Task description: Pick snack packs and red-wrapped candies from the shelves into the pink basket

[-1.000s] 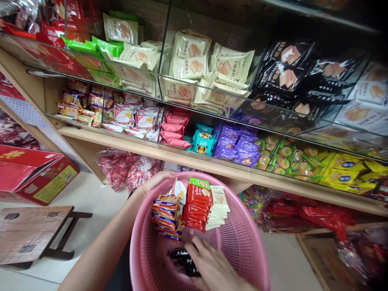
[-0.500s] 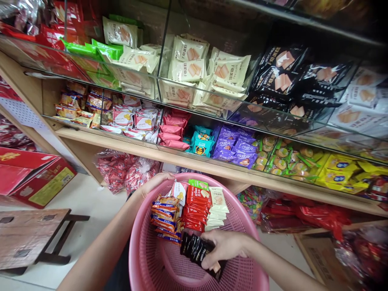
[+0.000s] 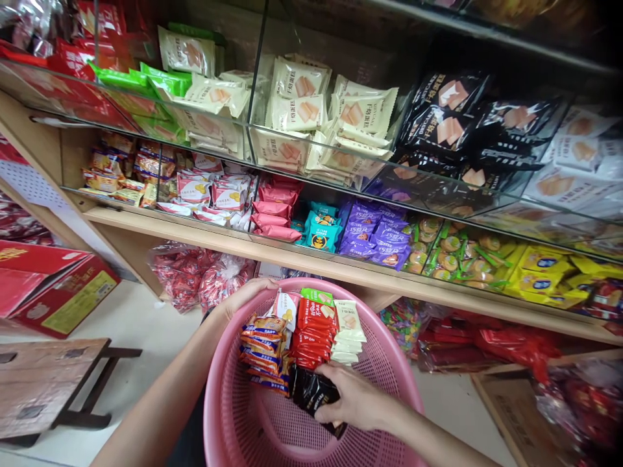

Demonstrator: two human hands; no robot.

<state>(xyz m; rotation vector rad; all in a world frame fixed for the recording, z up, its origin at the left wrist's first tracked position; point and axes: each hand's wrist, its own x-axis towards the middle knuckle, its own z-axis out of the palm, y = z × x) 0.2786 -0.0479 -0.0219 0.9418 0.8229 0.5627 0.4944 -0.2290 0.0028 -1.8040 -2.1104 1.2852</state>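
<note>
A pink plastic basket (image 3: 389,383) fills the lower middle of the head view. My left hand (image 3: 246,293) grips its far left rim. My right hand (image 3: 353,399) holds a stack of black snack packets (image 3: 314,394) inside the basket. It presses them against the rows standing there: orange packets (image 3: 265,344), red packets (image 3: 314,334) and cream packets (image 3: 349,327).
Glass-fronted wooden shelves (image 3: 272,250) behind the basket hold cream wafer packets (image 3: 296,110), black packets (image 3: 452,123), purple packets (image 3: 377,237) and yellow packets (image 3: 549,275). Red candy bags (image 3: 195,272) lie under the shelf. A red carton (image 3: 53,285) and a wooden stool (image 3: 43,383) stand at left.
My right hand picked the black packets up from the basket floor, raised them and moved them left against the standing rows. My left hand stayed on the rim.
</note>
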